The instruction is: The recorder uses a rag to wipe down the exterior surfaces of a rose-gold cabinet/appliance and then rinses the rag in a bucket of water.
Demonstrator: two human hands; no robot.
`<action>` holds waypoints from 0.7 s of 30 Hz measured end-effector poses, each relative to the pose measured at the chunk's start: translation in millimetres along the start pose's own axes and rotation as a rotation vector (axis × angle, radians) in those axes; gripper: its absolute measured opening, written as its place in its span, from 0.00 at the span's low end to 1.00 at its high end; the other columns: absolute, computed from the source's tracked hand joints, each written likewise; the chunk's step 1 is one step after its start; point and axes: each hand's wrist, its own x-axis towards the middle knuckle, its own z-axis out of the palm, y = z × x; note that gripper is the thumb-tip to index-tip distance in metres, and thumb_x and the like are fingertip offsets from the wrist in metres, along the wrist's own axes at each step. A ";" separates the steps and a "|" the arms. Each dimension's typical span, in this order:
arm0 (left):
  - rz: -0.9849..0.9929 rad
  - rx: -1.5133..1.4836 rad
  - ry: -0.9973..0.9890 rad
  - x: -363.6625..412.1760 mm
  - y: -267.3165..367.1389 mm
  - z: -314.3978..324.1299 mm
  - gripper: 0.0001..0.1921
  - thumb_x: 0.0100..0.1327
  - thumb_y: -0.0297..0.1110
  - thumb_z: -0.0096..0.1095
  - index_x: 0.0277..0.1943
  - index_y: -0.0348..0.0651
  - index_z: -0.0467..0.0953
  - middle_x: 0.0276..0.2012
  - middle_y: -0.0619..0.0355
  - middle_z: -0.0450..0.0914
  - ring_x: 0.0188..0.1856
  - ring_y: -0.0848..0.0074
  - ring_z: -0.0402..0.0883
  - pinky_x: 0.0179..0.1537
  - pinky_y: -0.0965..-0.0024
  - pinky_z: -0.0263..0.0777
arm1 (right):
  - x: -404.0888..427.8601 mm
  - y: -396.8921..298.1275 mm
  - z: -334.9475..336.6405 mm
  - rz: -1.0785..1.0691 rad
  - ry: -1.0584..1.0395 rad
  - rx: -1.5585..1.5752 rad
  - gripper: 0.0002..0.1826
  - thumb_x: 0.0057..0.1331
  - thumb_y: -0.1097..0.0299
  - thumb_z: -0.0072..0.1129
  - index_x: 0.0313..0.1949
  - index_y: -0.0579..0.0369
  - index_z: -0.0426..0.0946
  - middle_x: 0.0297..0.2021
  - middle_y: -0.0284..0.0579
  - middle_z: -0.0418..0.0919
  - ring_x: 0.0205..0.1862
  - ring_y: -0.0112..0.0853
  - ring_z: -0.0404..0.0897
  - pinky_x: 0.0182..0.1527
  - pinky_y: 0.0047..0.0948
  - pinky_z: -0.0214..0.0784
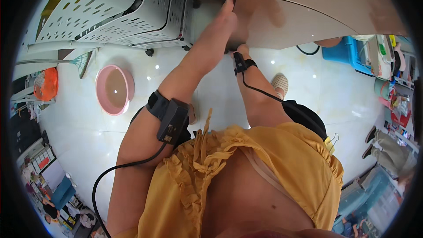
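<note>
My left hand [228, 19] reaches to the near left edge of a large glossy brown cabinet or appliance [297, 16]. One finger extends along that edge; its other fingers are mostly hidden. Below it, my right hand [243, 49] is by the lower corner of the same panel. A black device is strapped to my right wrist, and most of that hand is hidden or blurred. Whether either hand grips anything cannot be told. A larger black device [173, 120] with a cable is strapped to my left arm.
White perforated drawers [138, 19] on casters stand left of the cabinet. A pink basin [130, 89] of murky liquid is on the tiled floor near a broom-like tool [81, 62]. A blue bin [337, 51] stands at right. Another person's trousered legs [390, 150] are at far right.
</note>
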 end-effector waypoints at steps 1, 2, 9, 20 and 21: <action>0.014 -0.012 0.001 -1.0 -0.4 -0.6 0.34 0.74 0.50 0.35 0.73 0.37 0.43 0.72 0.51 0.54 0.73 0.67 0.52 0.69 0.71 0.44 | -10.3 -4.0 9.2 0.016 0.004 0.080 0.20 0.74 0.65 0.33 0.63 0.48 0.64 0.59 0.44 0.69 0.61 0.40 0.67 0.62 0.44 0.63; 0.024 -0.047 0.027 -2.9 0.3 -1.8 0.34 0.74 0.52 0.35 0.73 0.39 0.45 0.71 0.52 0.56 0.72 0.67 0.54 0.69 0.70 0.46 | -22.5 -8.2 17.4 0.015 0.008 0.115 0.20 0.74 0.66 0.33 0.63 0.48 0.64 0.59 0.44 0.69 0.61 0.40 0.67 0.62 0.44 0.63; -0.081 -0.028 0.006 -18.5 30.5 4.1 0.40 0.71 0.64 0.26 0.72 0.38 0.49 0.73 0.50 0.50 0.75 0.64 0.47 0.72 0.61 0.40 | -98.8 -60.4 72.5 -0.132 -0.172 0.103 0.17 0.74 0.65 0.33 0.57 0.54 0.67 0.56 0.51 0.71 0.54 0.46 0.72 0.55 0.52 0.68; -0.299 -0.134 0.311 -78.4 51.9 -36.3 0.36 0.71 0.60 0.35 0.65 0.34 0.62 0.66 0.49 0.65 0.66 0.61 0.65 0.64 0.55 0.57 | -343.8 -120.8 155.6 -0.139 -0.702 -0.125 0.20 0.70 0.63 0.39 0.52 0.68 0.71 0.51 0.57 0.76 0.52 0.48 0.75 0.60 0.42 0.66; -0.275 -0.376 0.189 -91.4 63.3 -35.1 0.35 0.72 0.60 0.34 0.65 0.35 0.64 0.65 0.49 0.66 0.65 0.63 0.65 0.65 0.55 0.57 | -350.6 -121.1 153.1 -0.007 -0.843 -0.114 0.21 0.70 0.63 0.39 0.53 0.68 0.70 0.52 0.58 0.75 0.53 0.48 0.75 0.60 0.43 0.66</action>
